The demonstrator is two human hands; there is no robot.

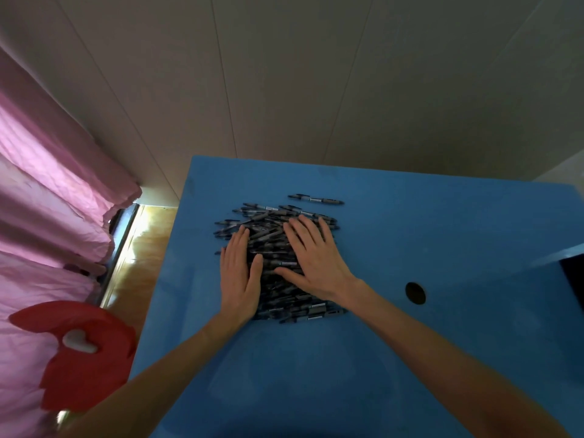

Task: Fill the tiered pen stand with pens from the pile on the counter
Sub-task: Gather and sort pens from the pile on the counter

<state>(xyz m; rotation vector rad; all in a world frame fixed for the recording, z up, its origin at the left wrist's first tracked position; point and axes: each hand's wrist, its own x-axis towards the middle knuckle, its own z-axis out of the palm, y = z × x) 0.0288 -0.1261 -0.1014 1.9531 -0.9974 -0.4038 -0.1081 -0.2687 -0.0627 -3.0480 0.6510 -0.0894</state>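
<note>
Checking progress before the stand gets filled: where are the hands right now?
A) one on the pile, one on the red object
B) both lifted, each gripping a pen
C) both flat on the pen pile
C: the left hand and right hand lie flat, fingers straight, on the pen pile.

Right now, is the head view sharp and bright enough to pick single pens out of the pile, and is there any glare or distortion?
Head view: dim and slightly soft, so the pen pile reads as a dark mass; only the stray pen stands out. Glare sits on the wooden floor, none on the blue counter. Wide-angle lens bends the edges.
</note>
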